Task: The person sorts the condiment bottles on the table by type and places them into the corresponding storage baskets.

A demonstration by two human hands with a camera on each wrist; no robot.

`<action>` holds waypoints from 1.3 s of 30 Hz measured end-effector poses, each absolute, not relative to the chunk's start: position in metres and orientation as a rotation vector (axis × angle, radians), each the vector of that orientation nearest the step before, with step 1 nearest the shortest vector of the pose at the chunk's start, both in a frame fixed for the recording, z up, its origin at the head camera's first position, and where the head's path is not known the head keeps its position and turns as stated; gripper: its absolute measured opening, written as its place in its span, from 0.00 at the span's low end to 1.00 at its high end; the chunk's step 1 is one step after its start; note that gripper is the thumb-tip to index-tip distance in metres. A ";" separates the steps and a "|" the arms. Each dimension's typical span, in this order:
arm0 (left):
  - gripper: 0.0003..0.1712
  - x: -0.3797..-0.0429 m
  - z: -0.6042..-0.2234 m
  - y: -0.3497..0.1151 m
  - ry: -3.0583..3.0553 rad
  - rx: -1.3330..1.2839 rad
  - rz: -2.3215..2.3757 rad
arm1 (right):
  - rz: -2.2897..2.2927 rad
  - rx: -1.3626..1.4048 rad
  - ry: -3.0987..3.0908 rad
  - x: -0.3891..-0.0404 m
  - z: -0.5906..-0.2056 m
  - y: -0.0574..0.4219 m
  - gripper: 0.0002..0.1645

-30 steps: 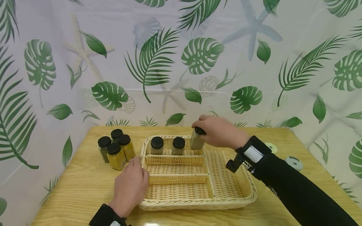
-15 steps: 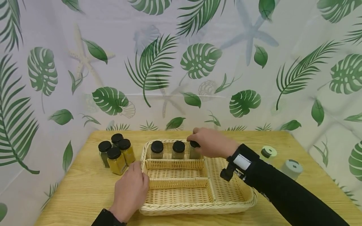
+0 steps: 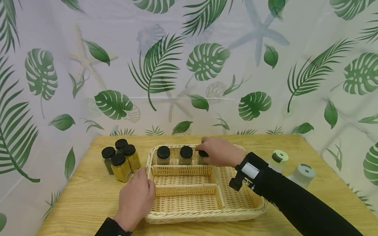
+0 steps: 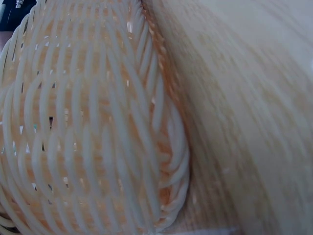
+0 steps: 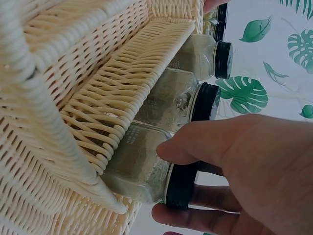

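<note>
My right hand (image 3: 220, 151) pinches the black lid of a glass spice jar (image 5: 142, 164) between thumb and fingers. That jar stands in the back compartment of a wicker basket (image 3: 203, 214), at its right end. Beside it in the same compartment are a middle spice jar (image 3: 186, 155) and a left spice jar (image 3: 163, 155), both black-lidded with pale greyish contents. My left hand (image 3: 136, 198) grips the basket's left rim. The left wrist view shows the woven basket wall (image 4: 83, 117) close up, but not the fingers.
Several black-lidded jars, some filled with yellow powder (image 3: 121, 170), stand clustered left of the basket. Past the right forearm stand a green-topped container (image 3: 280, 157) and a white-topped container (image 3: 304, 173). A leaf-print sheet (image 3: 177, 65) hangs behind the wooden table (image 3: 79, 193).
My right hand has lowered its spice jar into the basket's back compartment and still holds the lid. The left hand stays on the rim. More of the containers at right shows.
</note>
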State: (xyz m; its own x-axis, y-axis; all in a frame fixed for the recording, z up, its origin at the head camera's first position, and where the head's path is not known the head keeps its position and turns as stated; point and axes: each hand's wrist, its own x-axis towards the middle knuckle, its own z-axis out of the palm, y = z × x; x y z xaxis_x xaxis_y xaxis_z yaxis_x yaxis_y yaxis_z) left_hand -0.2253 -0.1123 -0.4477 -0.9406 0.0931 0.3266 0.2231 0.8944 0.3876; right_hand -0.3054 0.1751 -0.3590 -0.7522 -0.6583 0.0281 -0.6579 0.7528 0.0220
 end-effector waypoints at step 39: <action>0.24 -0.224 -0.443 -0.110 -2.823 -0.208 -0.622 | 0.038 0.688 -2.991 -0.272 -0.328 0.288 0.30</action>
State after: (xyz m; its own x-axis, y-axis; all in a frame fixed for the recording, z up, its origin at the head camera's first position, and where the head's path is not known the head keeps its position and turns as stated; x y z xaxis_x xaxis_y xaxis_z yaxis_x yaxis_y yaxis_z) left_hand -0.2241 -0.1100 -0.4432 -0.9603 0.0859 0.2652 0.1895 0.8990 0.3948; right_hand -0.2725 0.2882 -0.3279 -0.8969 -0.4356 0.0759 -0.4374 0.8992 -0.0078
